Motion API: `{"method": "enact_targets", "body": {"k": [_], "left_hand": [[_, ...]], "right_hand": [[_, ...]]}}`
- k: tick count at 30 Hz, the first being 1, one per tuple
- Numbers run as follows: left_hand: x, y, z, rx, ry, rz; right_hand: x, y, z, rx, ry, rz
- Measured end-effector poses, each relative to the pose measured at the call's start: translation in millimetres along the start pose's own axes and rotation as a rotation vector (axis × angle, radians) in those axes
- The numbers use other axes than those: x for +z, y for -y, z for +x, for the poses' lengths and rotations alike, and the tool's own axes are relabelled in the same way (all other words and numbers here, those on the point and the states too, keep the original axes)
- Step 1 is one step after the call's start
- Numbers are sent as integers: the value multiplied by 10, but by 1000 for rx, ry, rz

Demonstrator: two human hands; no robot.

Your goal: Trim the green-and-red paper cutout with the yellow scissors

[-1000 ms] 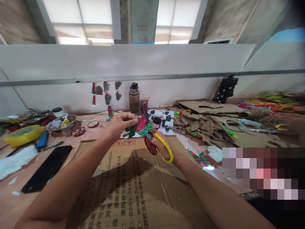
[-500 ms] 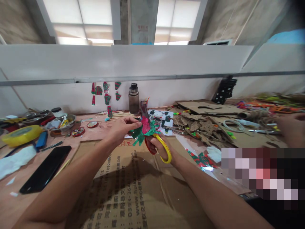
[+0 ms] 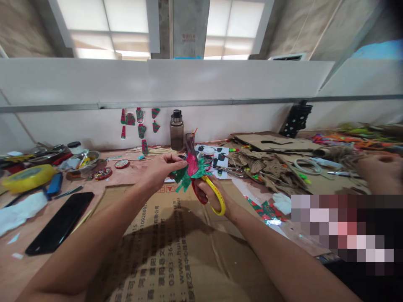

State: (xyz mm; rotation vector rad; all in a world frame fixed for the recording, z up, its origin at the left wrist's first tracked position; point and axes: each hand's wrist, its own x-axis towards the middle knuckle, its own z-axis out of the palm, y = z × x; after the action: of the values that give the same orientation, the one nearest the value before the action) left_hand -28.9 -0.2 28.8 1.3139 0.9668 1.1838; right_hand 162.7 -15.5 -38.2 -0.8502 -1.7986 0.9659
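Observation:
My left hand pinches the left edge of a green and pink shiny cut-out with a fringed rim. In my right hand is a pair of scissors with yellow and red handles, my fingers through the loops. The scissor blades are hidden behind the cut-out, so I cannot tell how far apart they are. Both hands are above a printed cardboard sheet. Beyond them stands a dark bottle, and a white sheet with dark shapes lies just behind my right hand.
A black phone, yellow tape roll and blue cutter lie left. Brown twine pieces pile up right, near a green and red foil scrap. Another person's hand is at the far right. Several cut pieces hang on the wall.
My hands and the cut-out stay almost where they were; the scissor handles shift very slightly. The other person's hand at the right moves a little left and down.

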Motion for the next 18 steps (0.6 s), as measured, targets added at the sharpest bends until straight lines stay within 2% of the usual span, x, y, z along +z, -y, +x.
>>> {"method": "enact_targets", "body": {"k": [4, 10, 14, 18], "left_hand": [[-44, 1, 19, 17, -7, 18], [-96, -8, 34, 49, -11, 50], [-96, -38, 30, 56, -24, 25], [-106, -91, 26, 59, -58, 17]], "right_hand": [[10, 46, 3, 70, 14, 97], [13, 81, 8, 71, -5, 168], [-17, 75, 19, 26, 2, 116], [-79, 113, 22, -11, 22, -31]]}}
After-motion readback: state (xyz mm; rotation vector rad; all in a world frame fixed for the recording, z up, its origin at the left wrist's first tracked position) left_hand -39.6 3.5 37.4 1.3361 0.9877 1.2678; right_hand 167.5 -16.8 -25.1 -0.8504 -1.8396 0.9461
